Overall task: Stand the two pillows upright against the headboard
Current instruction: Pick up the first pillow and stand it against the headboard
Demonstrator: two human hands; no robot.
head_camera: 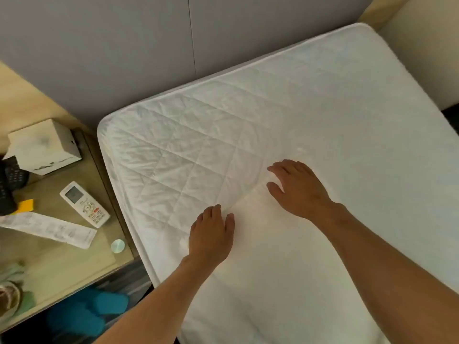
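Observation:
A bare white quilted mattress (310,115) fills the right of the view, its top edge against a grey padded headboard (139,45). No pillow shows anywhere in the frame. My left hand (211,234) lies flat on the mattress near its left edge, fingers slightly apart, holding nothing. My right hand (295,187) rests palm down a little farther up and to the right, fingers spread, also with nothing in it.
A wooden bedside table (62,264) stands left of the bed with a white tissue box (42,147), a white remote (84,204), a long paper receipt (49,229) and a dark phone (12,180). Blue slippers (87,311) lie on the floor below.

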